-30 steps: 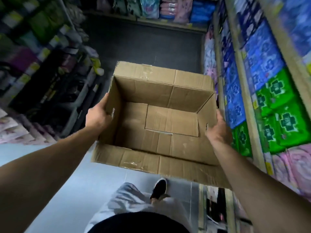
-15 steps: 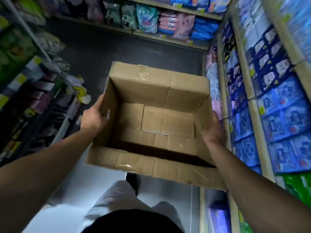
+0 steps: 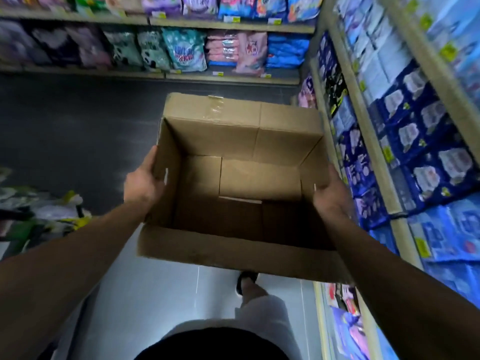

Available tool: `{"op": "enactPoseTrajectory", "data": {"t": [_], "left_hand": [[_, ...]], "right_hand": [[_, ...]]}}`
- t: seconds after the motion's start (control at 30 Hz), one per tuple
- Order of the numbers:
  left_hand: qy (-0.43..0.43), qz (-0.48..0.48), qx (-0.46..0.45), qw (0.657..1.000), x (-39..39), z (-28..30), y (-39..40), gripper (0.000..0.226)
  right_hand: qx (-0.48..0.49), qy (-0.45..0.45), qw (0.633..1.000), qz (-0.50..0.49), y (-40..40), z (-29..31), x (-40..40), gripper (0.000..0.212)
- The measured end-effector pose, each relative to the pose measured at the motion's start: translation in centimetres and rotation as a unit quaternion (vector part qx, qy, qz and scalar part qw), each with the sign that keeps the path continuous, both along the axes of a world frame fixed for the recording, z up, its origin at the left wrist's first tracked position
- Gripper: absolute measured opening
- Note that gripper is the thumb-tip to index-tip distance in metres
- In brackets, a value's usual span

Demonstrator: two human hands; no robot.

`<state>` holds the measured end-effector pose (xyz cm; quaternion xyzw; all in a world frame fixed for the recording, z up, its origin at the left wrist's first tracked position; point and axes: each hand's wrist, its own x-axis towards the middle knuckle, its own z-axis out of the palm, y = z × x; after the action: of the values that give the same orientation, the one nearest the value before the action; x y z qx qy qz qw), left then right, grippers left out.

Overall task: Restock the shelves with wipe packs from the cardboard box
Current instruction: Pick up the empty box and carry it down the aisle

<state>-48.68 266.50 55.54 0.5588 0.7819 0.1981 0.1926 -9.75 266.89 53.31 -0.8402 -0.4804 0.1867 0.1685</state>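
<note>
The shelves (image 3: 368,141) run down the right side of the aisle and across its far end, packed tight with blue, purple and pink packs (image 3: 426,141) whose labels are too blurred to read. The floor (image 3: 78,131) goes from dark grey ahead to pale underfoot, where one shoe (image 3: 245,278) shows below the box. The box (image 3: 241,136) is carried at about waist height in mid-aisle, its top flaps folded open, and its inside is bare cardboard down to the bottom flaps: no wipe packs are visible in it. The left hand (image 3: 141,184) grips the left wall, thumb over the top edge, and the right hand (image 3: 331,192) holds the right wall in the same way; how the fingers lie on the outer sides is hidden. With the box empty, the restocking looks done, or another load is due, so the step in hand seems to be carrying the box away. To do that well, keep both hands level so the box does not tip, hold it close to the body, and mind the near flap, which hangs loose over the legs and hides the feet. Steer clear of the shelf edges on the right, which the box passes closely.
</note>
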Motion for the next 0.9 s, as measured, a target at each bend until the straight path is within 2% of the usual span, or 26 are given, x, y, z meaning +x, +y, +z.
{"op": "enactPoseTrajectory", "data": {"t": [0.2, 0.4, 0.6, 0.7, 0.9], "left_hand": [[-0.020, 0.018, -0.001, 1.000, 2.7, 0.8, 13.6, 0.064], [-0.010, 0.054, -0.004, 0.998, 3.0, 0.4, 26.7, 0.063], [-0.006, 0.035, -0.021, 0.999, 1.6, -2.3, 42.3, 0.064], [-0.009, 0.031, -0.027, 0.999, 2.1, -2.1, 49.2, 0.066], [-0.021, 0.013, -0.038, 0.999, 4.3, -1.6, 61.6, 0.063]], "right_hand": [[0.015, 0.004, 0.999, 0.033, 14.7, 1.1, 3.7, 0.073], [0.016, 0.035, 0.998, 0.047, 28.6, 1.4, 3.7, 0.069], [0.025, 0.015, 0.998, 0.055, 42.7, 0.6, 2.7, 0.066], [0.049, 0.021, 0.997, 0.057, 49.3, 1.0, 2.8, 0.066], [0.025, 0.009, 0.999, 0.036, 60.3, 1.0, 4.9, 0.062]]}}
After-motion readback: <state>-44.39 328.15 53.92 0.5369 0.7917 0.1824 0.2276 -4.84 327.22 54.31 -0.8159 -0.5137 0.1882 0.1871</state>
